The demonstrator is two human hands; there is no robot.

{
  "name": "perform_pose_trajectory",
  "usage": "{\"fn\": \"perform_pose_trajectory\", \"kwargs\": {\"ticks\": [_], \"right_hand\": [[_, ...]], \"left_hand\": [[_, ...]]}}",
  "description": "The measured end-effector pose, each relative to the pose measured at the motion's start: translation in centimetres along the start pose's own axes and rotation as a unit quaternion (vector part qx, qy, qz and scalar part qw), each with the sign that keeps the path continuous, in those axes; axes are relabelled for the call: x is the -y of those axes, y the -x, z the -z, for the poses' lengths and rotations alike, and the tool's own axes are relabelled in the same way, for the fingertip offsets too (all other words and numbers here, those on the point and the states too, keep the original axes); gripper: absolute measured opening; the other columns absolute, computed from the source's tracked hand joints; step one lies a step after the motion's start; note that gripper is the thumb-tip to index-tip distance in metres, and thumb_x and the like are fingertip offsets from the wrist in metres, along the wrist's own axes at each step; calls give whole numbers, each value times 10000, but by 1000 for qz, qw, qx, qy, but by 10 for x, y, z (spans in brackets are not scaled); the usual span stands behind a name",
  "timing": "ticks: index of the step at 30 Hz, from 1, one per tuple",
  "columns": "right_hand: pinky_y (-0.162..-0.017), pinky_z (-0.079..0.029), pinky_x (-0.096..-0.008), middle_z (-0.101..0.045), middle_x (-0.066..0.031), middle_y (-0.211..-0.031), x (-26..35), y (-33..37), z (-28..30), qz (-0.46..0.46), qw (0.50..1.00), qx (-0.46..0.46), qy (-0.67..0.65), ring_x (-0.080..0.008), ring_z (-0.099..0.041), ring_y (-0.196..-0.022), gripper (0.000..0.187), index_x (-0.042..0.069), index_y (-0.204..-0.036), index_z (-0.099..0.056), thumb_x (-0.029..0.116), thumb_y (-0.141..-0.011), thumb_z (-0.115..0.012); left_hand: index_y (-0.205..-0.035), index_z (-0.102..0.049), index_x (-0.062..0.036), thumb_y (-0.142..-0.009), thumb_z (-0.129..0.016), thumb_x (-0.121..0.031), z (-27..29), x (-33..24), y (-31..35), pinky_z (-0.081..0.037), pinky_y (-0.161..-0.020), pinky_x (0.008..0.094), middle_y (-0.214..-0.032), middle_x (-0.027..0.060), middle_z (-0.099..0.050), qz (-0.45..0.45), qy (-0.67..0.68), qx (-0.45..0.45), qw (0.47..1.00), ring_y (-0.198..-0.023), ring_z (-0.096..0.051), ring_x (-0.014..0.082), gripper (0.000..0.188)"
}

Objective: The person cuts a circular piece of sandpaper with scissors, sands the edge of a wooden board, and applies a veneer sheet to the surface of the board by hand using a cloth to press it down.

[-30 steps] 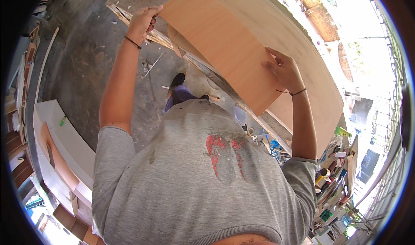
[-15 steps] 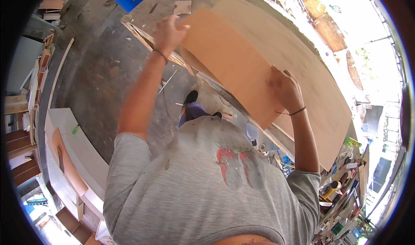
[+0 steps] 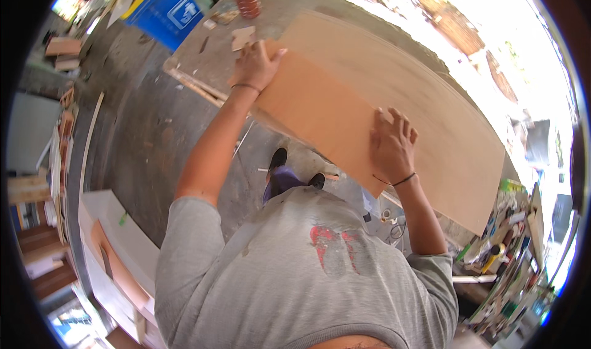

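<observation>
Head view, landmark: big tan board, 1 wide sheet R of ctr.
Orange-brown panel: long, narrow; runs along board's near-L edge, hiding much of it. Touching board or slightly lifted: can't tell.
L hand: on panel's far-L end, just beside board's upper-L corner; fingers bent, thumb stuck out toward panel face. Underside hidden, so can't tell if pinching.
R hand: back up, over panel's near-R end, tips reaching over board; fingers parted, half bent. Firm hold vs. light rest: can't tell.
Scrap piece: off board's upper-L corner, nr L hand.
Blue bin: farther out, same side of board, well apart.
Tool clutter: past board's near-R corner.
Shoes: on floor, wearer's side of board.
Step (judged): 2-handed handling of panel at board edge, 1 hand per end.
Next move (judged): calls for both ends moving together; a 1-sided push would prob. twist panel across board.
</observation>
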State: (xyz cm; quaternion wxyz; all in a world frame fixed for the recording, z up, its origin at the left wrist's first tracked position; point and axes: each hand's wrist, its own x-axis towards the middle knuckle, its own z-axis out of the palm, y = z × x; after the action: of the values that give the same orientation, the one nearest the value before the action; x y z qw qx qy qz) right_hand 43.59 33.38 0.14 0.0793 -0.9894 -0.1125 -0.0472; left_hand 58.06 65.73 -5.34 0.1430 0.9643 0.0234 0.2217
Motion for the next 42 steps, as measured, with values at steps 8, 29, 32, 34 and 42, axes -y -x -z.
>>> {"fn": "perform_pose_trajectory", "kwargs": {"ticks": [8,29,32,34,42], "right_hand": [[-1100,-92,-588,-270,-154,-1510,63,-40,-5,145,985,80,-40,-309,-154,-1422,674,22,-1417,-342,466,-914,-403],[-1115,-37,-589,-207,-139,-1538,18,37,-7,-41,991,66,-107,-273,-111,-1443,721,42,-1436,-315,496,-889,-434],[-1119,-43,-566,-215,-142,-1535,16,45,-13,-54,996,52,-54,-271,-111,-1444,734,45,-1443,-297,530,-903,-408],[-1122,-29,-562,-192,-140,-1542,10,59,-11,-66,997,26,-42,-274,-91,-1447,752,49,-1457,-267,555,-913,-381],[-1106,-81,-599,-174,-161,-1540,-1,83,-14,-120,988,30,-90,-313,-84,-1442,716,31,-1446,-276,499,-925,-423]], "left_hand": [[-1221,-538,-26,-900,-542,-433,-3,-4,-9,-352,-986,484,-1278,214,-494,-211,-91,-29,973,-1207,-440,375,518],[-1434,-322,-34,-961,-391,-433,20,-84,65,-139,-1134,475,-1506,147,-285,-424,35,214,879,-1407,-234,291,622],[-1416,-373,-57,-947,-399,-455,22,-88,45,-175,-1119,502,-1487,150,-321,-361,34,253,897,-1392,-264,305,616],[-1438,-349,-101,-948,-367,-485,10,-50,12,-173,-1119,504,-1509,140,-280,-288,-7,211,934,-1405,-234,301,623],[-1454,-306,-89,-924,-376,-558,4,-106,66,-113,-1108,577,-1537,124,-220,-239,-37,210,947,-1427,-168,299,710]]}}
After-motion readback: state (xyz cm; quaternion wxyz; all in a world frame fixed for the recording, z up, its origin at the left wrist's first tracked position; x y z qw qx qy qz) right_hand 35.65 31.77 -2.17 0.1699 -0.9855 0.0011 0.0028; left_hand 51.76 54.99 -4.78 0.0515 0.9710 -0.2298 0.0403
